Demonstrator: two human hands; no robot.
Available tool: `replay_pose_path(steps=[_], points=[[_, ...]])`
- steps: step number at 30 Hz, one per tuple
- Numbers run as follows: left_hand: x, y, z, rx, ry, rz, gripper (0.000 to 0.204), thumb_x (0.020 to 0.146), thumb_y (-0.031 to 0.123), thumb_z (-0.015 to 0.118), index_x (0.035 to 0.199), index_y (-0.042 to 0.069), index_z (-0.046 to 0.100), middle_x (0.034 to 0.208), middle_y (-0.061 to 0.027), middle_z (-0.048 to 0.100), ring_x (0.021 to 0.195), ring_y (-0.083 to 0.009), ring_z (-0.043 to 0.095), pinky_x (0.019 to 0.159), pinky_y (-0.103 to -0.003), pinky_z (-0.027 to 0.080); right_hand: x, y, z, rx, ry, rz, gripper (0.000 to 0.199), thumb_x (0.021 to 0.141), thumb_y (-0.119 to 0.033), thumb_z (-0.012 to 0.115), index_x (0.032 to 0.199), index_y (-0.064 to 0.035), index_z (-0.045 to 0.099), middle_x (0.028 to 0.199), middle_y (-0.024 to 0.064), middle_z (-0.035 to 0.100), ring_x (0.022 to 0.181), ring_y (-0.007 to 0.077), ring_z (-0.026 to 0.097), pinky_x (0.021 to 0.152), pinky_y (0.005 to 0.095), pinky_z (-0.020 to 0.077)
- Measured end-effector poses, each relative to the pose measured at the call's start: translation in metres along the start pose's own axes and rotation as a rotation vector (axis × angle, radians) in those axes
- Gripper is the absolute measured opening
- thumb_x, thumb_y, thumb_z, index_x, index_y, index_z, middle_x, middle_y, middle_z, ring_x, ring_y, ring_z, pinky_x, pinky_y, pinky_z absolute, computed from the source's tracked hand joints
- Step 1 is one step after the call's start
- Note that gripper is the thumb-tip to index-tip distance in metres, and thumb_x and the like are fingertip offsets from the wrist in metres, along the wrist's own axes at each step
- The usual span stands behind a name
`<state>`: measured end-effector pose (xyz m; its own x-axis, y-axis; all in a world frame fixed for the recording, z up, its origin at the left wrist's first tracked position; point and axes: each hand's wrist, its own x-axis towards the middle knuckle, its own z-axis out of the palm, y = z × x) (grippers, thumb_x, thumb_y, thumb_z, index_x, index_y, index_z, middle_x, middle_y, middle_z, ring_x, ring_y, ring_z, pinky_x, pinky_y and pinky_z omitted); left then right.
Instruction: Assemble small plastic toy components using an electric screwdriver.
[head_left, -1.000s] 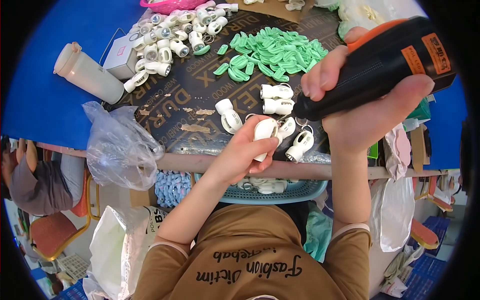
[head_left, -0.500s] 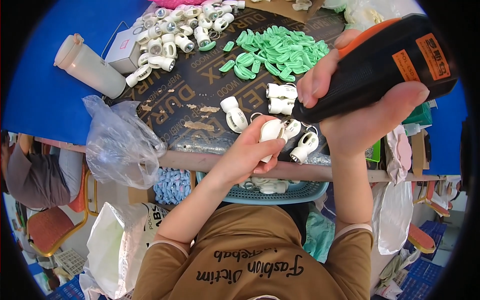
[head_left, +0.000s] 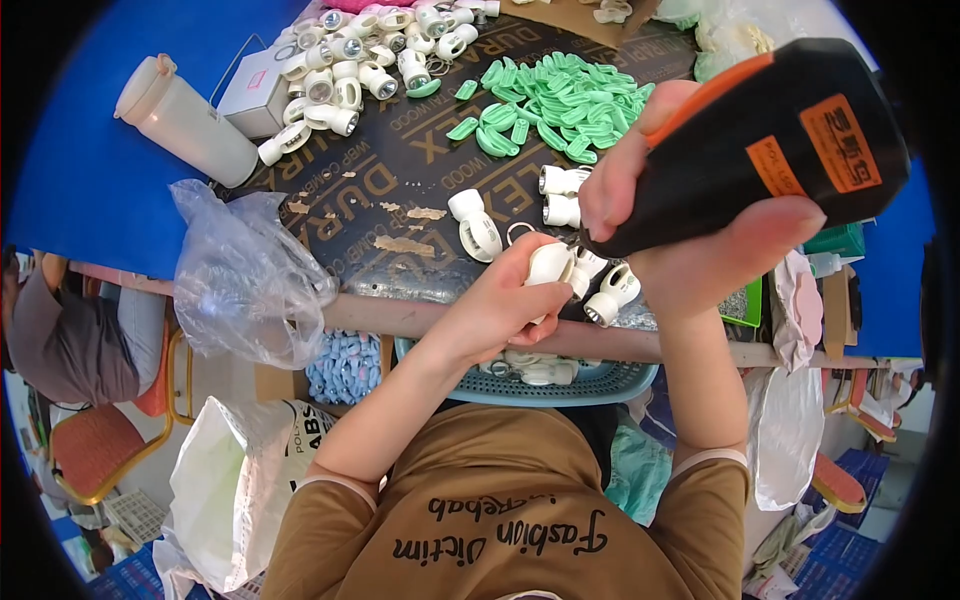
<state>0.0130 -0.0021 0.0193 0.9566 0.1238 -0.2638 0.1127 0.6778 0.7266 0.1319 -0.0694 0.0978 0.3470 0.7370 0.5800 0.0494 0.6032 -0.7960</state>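
Pinched between the thumb and fingers of my left hand (head_left: 500,305) is a small white keychain flashlight (head_left: 550,266), held over the table's near edge. My right hand (head_left: 700,245) wraps round a black and orange electric screwdriver (head_left: 730,160). Its tip points down-left and meets the flashlight's upper right side, though the exact contact point is too small to tell. Close by lie more white flashlights: one (head_left: 475,226) left of my left hand, one (head_left: 612,294) right of it, and a pair (head_left: 562,210) behind, partly covered by my right fingers.
Green plastic pieces (head_left: 570,100) are heaped behind the hands. A pile of white flashlights (head_left: 345,75) lies back left, near a cloudy bottle (head_left: 190,125) and a plastic bag (head_left: 245,280). Below the table edge sits a blue basket (head_left: 600,385), beside light-blue parts (head_left: 343,368).
The screwdriver and my right hand have shifted slightly left and down. My left hand keeps its grip on the flashlight. The whole view has moved a little.
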Motion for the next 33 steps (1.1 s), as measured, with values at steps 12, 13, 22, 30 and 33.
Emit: replay_pose_path(steps=[12, 13, 22, 30, 33], points=[[-0.001, -0.007, -0.005, -0.053, -0.004, 0.046, 0.033, 0.080, 0.002, 0.052, 0.108, 0.006, 0.037, 0.065, -0.0008, 0.045, 0.042, -0.0056, 0.038, 0.035, -0.019, 0.022, -0.003, -0.007, 0.015, -0.091, 0.252, 0.120, 0.091, 0.056, -0.086, 0.040, 0.097, -0.0060, 0.044, 0.056, 0.0069, 0.047, 0.043, 0.0162, 0.043, 0.044, 0.0275, 0.0381], [-0.001, -0.008, -0.006, -0.055, -0.004, 0.047, 0.033, 0.080, 0.001, 0.053, 0.109, 0.007, 0.038, 0.067, -0.0013, 0.045, 0.042, -0.0058, 0.038, 0.034, -0.018, 0.021, -0.003, -0.005, 0.017, -0.024, 0.313, 0.067, 0.090, 0.056, -0.086, 0.040, 0.097, -0.0061, 0.045, 0.056, 0.0065, 0.047, 0.043, 0.0161, 0.043, 0.044, 0.0276, 0.0381], [0.007, -0.002, 0.010, 0.475, 0.099, 0.130, 0.033, 0.082, 0.012, 0.056, 0.109, 0.002, 0.040, 0.074, -0.0052, 0.050, 0.050, -0.0114, 0.049, 0.042, -0.025, 0.038, -0.015, -0.022, -0.020, 0.165, 0.439, -0.236, 0.090, 0.066, -0.082, 0.032, 0.112, -0.0040, 0.040, 0.056, 0.0083, 0.048, 0.044, 0.0173, 0.044, 0.044, 0.0310, 0.0396], [0.012, 0.004, 0.027, 1.703, 0.595, 0.615, 0.036, 0.076, 0.018, 0.062, 0.103, -0.001, 0.048, 0.097, -0.0150, 0.047, 0.091, -0.0278, 0.049, 0.064, -0.038, 0.047, -0.058, -0.064, -0.067, -0.052, 0.685, -0.260, 0.079, 0.066, -0.078, 0.043, 0.103, -0.0089, 0.044, 0.058, 0.0041, 0.045, 0.046, 0.0138, 0.040, 0.047, 0.0276, 0.0309], [-0.019, 0.029, 0.030, 1.559, 0.384, 1.017, 0.025, 0.074, 0.016, 0.063, 0.094, 0.003, 0.055, 0.100, -0.0134, 0.048, 0.088, -0.0266, 0.050, 0.068, -0.034, 0.045, -0.077, -0.071, -0.075, -0.088, 0.719, -0.305, 0.079, 0.068, -0.078, 0.040, 0.104, -0.0084, 0.046, 0.057, 0.0034, 0.043, 0.047, 0.0133, 0.040, 0.047, 0.0262, 0.0296]])
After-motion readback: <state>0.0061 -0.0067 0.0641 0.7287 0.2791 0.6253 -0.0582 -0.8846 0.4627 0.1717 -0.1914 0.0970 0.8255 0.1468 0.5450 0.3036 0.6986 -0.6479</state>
